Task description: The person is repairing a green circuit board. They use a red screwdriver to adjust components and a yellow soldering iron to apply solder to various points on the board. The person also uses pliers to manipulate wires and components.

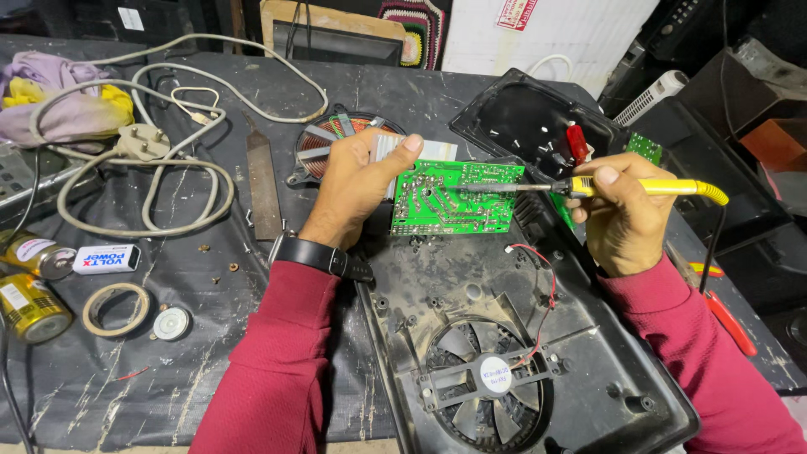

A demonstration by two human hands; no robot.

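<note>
Cluttered black workbench (210, 336): left hand (357, 181) grips the green circuit board (454, 197) upright by its left edge; right hand (626, 214), just right of it, holds a yellow soldering iron (647, 187), tip touching the board.

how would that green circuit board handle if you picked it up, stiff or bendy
The circuit board probably stays stiff: the left hand holds it by one edge and it shows no sag. It looks thin, so likely light. Its solder side seems delicate, best gripped by the edges.
</note>
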